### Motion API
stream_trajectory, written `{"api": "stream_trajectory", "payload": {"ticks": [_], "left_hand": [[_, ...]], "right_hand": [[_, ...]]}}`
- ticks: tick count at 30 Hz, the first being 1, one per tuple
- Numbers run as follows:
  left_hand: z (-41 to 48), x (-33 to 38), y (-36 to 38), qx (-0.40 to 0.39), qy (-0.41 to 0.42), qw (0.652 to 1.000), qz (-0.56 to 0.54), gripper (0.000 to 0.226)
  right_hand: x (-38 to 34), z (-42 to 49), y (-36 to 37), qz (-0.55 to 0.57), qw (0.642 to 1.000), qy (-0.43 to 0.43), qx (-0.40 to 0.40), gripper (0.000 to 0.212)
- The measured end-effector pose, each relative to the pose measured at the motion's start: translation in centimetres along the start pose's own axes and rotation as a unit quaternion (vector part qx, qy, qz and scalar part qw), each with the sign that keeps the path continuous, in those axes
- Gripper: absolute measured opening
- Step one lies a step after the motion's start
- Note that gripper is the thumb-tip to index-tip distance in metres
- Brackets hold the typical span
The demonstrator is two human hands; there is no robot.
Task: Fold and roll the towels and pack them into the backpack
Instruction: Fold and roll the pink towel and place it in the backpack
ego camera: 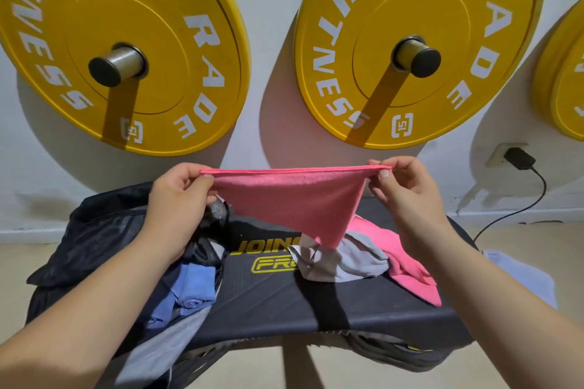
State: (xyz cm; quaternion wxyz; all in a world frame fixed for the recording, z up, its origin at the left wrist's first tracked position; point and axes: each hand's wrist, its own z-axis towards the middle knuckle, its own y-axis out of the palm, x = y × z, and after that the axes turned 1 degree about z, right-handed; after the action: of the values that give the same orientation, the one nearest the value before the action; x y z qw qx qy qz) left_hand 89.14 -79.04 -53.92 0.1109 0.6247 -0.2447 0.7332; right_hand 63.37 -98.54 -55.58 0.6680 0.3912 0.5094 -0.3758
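Two big yellow rubber weight plates [104, 25] with white lettering hang on steel pegs on the pale wall. Below them stands a black padded bench [268, 297] with yellow printing. A black fabric backpack [104, 230] lies open on the bench's left part, with rolled blue towels [192, 290] inside its mouth. Above the bench a pink cloth towel [294, 196] is stretched taut along its top edge and sags to a point. Beneath it a crumpled grey towel [350, 262] and a second pink towel [407, 265] lie heaped on the bench's right part. The left hand [177, 196] pinches the held towel's left corner and the right hand [407, 189] pinches its right corner. A black plug [518, 158] sits in a wall socket at the right.
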Motion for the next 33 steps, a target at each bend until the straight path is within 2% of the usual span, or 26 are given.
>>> {"api": "stream_trajectory", "payload": {"ticks": [4, 6, 9, 12, 14, 17, 20, 22, 25, 28, 33], "left_hand": [[-2.6, -3.4, -0.8, -0.053, -0.035, 0.996, 0.07, 0.02], [-3.8, -5.6, -1.0, -0.098, -0.069, 0.983, 0.138, 0.022], [-5.1, -8.4, -1.3, -0.183, -0.118, 0.951, 0.218, 0.018], [-5.8, -10.1, -1.8, -0.262, -0.148, 0.919, 0.253, 0.02], [-5.9, -10.6, -1.9, -0.283, -0.149, 0.909, 0.267, 0.018], [-5.1, -10.7, -1.4, -0.247, -0.136, 0.926, 0.251, 0.017], [-4.1, -10.7, -0.1, -0.201, -0.091, 0.944, 0.245, 0.018], [-3.5, -10.9, 0.9, -0.18, -0.051, 0.944, 0.272, 0.015], [-3.2, -11.3, 2.3, -0.181, -0.044, 0.944, 0.274, 0.011], [-3.0, -12.1, 3.3, -0.192, -0.035, 0.938, 0.286, 0.011], [-2.8, -13.0, 4.2, -0.2, -0.037, 0.943, 0.263, 0.019]], "right_hand": [[1.1, -1.7, -2.2, -0.122, 0.99, 0.045, -0.056, 0.019], [2.4, -3.0, -3.3, -0.191, 0.97, 0.096, -0.114, 0.016], [4.5, -5.1, -4.5, -0.312, 0.902, 0.182, -0.238, 0.011], [5.7, -6.2, -5.0, -0.414, 0.834, 0.193, -0.31, 0.015], [6.0, -6.5, -4.9, -0.435, 0.815, 0.212, -0.319, 0.016], [7.2, -5.7, -4.2, -0.477, 0.791, 0.214, -0.318, 0.022], [8.8, -3.5, -2.5, -0.577, 0.735, 0.184, -0.306, 0.041], [10.5, -1.8, -1.6, -0.611, 0.708, 0.156, -0.316, 0.039], [14.1, -0.1, -1.3, -0.658, 0.667, 0.083, -0.339, 0.037], [17.1, 1.1, -2.3, -0.711, 0.615, 0.099, -0.326, 0.051], [18.6, 3.5, -4.5, -0.731, 0.624, 0.147, -0.235, 0.056]]}}
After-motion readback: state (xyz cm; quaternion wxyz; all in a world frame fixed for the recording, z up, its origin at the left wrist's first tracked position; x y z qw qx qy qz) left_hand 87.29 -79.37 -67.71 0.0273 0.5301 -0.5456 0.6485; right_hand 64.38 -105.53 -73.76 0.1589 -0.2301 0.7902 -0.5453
